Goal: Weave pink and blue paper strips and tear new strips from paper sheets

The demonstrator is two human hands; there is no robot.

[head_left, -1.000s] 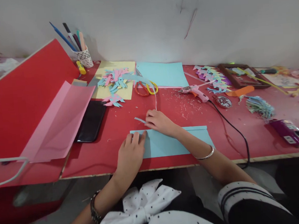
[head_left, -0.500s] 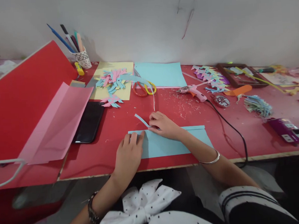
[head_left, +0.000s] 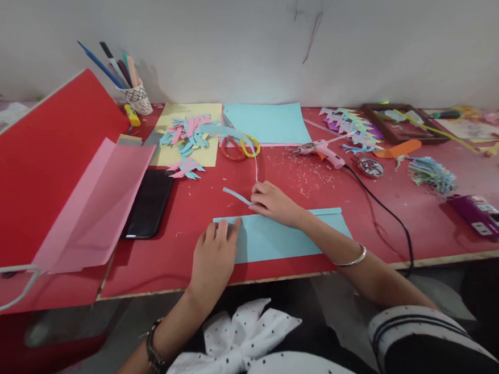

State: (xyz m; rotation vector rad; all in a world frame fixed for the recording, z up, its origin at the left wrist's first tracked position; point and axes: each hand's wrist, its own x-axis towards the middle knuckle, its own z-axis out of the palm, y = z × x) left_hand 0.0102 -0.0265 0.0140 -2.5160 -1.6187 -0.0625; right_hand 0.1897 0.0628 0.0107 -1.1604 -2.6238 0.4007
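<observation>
Some pink paper (head_left: pixel 99 206) is on the left, by a big red board (head_left: pixel 47 167). A black phone (head_left: pixel 148 208) lies just beside it. Next comes a heap of cut paper bits (head_left: pixel 194 134), on top of yellow paper (head_left: pixel 208 157).

The left hand (head_left: pixel 214 249) rests on the left end of the blue sheet (head_left: pixel 287 238). Its fingers are a bit bent and a little apart, with the tips near the far edge. I can't tell how hard they push. The sheet lies flat on the red table (head_left: pixel 199 205), close to the front. It looks light and a bit stiff, so it could slide or crease easily. A flat hand near the edge should keep it still.

Just past the sheet, one end of a thin blue strip (head_left: pixel 236 195) pokes out to the left of the right hand (head_left: pixel 275 205). The thumb and first fingers there seem to pinch it, and the others curl in. The strip looks very light and bendy and might tear, so a soft pinch near the end is best.

Farther right are a pink glue gun (head_left: pixel 324 150), and then a purple box (head_left: pixel 476 217) near the table's front.
</observation>
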